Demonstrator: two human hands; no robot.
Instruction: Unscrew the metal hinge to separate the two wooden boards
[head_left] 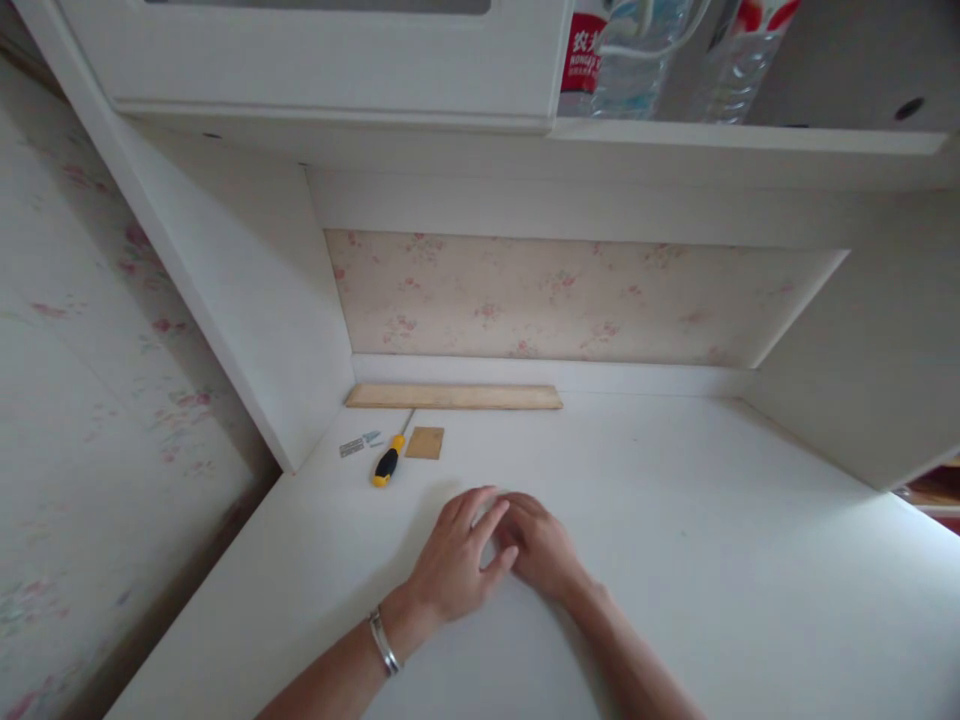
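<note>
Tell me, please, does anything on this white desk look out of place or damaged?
Nothing stands out. The screwdriver, small square and wooden strip lie flat by the back corner, and both hands rest together on the desk.

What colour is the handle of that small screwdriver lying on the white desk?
Yellow and black: the small screwdriver has a yellow handle with black grip sections, seen in the head view.

Two hands [457, 558] [541, 548], one screwdriver [389, 462], two bottles [637, 55] [742, 55].
</note>
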